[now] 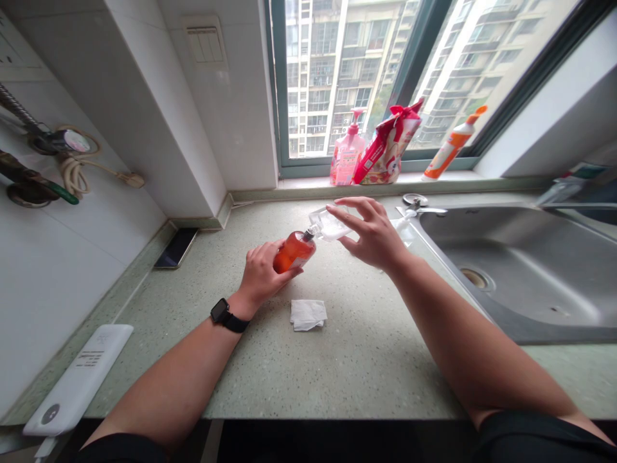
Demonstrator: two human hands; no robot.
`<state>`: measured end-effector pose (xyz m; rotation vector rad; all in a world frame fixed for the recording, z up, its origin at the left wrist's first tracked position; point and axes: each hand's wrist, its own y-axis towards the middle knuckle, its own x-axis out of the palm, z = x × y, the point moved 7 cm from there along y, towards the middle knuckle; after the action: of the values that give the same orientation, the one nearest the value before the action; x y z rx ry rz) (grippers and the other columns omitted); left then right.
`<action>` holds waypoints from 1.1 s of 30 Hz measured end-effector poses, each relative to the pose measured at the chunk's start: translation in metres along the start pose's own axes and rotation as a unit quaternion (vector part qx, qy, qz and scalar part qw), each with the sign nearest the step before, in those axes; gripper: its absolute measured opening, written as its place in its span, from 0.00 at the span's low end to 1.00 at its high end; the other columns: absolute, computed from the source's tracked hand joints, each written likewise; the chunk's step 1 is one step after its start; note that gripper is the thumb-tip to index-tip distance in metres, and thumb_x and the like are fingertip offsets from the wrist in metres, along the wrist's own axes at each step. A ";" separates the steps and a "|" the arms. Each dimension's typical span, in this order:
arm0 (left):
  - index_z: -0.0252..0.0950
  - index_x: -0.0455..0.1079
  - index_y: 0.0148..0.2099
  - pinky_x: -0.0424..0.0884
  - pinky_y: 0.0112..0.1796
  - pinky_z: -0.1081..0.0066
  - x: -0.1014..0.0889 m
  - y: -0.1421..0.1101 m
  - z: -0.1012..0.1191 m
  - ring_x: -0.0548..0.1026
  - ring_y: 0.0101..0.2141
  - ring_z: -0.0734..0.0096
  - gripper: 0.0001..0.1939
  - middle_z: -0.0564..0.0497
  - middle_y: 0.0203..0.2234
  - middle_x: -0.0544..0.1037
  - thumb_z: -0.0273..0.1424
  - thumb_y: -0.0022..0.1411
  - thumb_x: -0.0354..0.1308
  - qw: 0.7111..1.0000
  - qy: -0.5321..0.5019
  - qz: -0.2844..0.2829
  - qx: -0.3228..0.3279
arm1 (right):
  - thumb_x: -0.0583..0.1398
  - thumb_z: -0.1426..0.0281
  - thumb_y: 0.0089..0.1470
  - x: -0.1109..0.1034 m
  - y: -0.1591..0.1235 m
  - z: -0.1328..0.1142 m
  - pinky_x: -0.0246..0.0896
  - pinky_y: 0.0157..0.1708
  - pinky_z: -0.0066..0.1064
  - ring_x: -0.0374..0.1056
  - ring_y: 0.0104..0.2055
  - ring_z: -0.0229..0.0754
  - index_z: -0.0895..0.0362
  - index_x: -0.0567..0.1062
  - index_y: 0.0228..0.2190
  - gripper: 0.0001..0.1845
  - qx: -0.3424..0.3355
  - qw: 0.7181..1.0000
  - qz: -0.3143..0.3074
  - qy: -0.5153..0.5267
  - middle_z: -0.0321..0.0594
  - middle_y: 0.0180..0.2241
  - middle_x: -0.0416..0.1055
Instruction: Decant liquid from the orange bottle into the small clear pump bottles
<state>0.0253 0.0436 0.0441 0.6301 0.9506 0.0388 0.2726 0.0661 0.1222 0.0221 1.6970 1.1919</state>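
Gripping the amber bottle around its body with the left hand, tilted up toward the right, over the middle of the counter. Holding the clear bottle between thumb and fingers of the right hand, tilted down toward the left. Already brought neck to neck, at or very near contact; cannot tell which. Apparently at an early stage: deep orange in the amber bottle, no such colour visible in the clear one. Cannot make out any flow. Not yet parted, not yet set down.

On the near side of the bottles, a folded tissue, lying flat, touched by neither hand. At far left, a phone; at near left, a power strip; to the right, the sink. On the far sill, a pump bottle, a red bag and a squeeze bottle.
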 end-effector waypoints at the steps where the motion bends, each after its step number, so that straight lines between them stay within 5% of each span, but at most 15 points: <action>1: 0.39 0.71 0.65 0.69 0.54 0.53 0.000 0.000 0.000 0.81 0.50 0.49 0.37 0.42 0.52 0.83 0.57 0.64 0.69 1.000 0.000 0.000 0.000 | 0.66 0.76 0.57 0.000 0.000 0.000 0.61 0.64 0.59 0.66 0.64 0.61 0.34 0.61 0.72 0.48 -0.001 1.000 0.000 0.000 0.43 0.62 0.72; 33: 0.39 0.71 0.65 0.69 0.54 0.52 0.002 -0.001 0.001 0.81 0.50 0.50 0.37 0.42 0.52 0.84 0.57 0.64 0.69 1.000 -0.007 0.003 0.011 | 0.66 0.77 0.59 -0.006 0.002 -0.004 0.63 0.64 0.59 0.67 0.64 0.59 0.33 0.58 0.74 0.49 -0.021 1.000 0.002 -0.014 0.42 0.63 0.72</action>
<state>0.0268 0.0434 0.0426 0.6532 0.9361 0.0289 0.2712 0.0612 0.1275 0.0176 1.6475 1.2247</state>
